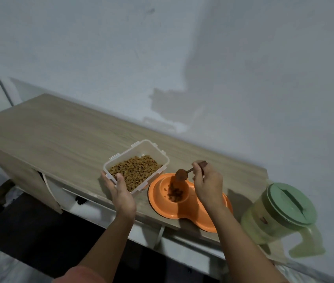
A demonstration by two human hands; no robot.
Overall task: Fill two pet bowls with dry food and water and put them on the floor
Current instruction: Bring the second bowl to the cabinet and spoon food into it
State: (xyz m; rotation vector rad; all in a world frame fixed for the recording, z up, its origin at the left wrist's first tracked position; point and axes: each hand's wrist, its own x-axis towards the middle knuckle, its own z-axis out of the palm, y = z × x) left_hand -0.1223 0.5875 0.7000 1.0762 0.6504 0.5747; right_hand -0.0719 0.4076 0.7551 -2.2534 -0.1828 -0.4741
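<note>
Bowls [190, 203], moulded as one orange double dish, sit near the front edge of the counter [64, 137], between the tub [136, 167] of kibble [135, 170] and the jug [280, 213]. From the single head view, the left hand [121, 195] grips the near corner of the tub, thumb over the rim, steadying it where it stands just beside the dish. The right hand [208, 184] pinches the handle of a small brown scoop [181, 174], which is tipped over the far bowl so that kibble is falling out in a blurred stream; a small heap already lies in that bowl. The near bowl is mostly hidden under the right wrist, so whether it holds anything cannot be told. The jug, green-lidded and holding pale liquid, stands well apart to the right with its lid on and looks untouched. As a judgement, the task is in its early part: dry food is going in and the far bowl is far from full, so more scoops seem likely. Water is seemingly not yet poured, and the dish must afterwards be lowered to the floor.
</note>
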